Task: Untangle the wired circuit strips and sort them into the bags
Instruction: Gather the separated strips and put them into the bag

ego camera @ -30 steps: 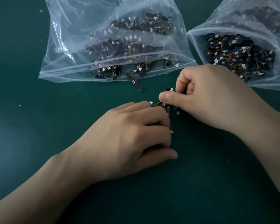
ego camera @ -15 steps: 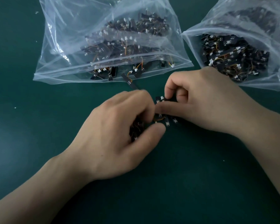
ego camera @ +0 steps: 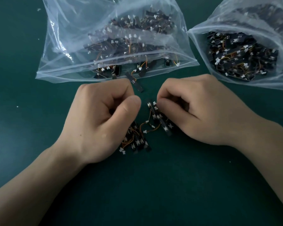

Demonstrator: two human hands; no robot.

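Note:
My left hand (ego camera: 96, 118) has its fingers curled over a bunch of black circuit strips (ego camera: 136, 141) with orange wires and white plugs, which shows below its palm. My right hand (ego camera: 198, 110) pinches a second bunch of strips (ego camera: 160, 119) between thumb and forefinger. Orange wires (ego camera: 148, 127) still run between the two bunches. One loose strip (ego camera: 136, 82) lies just above my left hand, at the mouth of the left bag.
Two clear plastic bags lie at the far side of the green mat (ego camera: 153, 185), both holding many wired strips: a large left bag (ego camera: 75, 46) and a right bag (ego camera: 203, 51) with its mouth open toward me.
My hands have drawn apart, the left one leftward and the right one rightward, splitting the clump into two bunches joined by wires.

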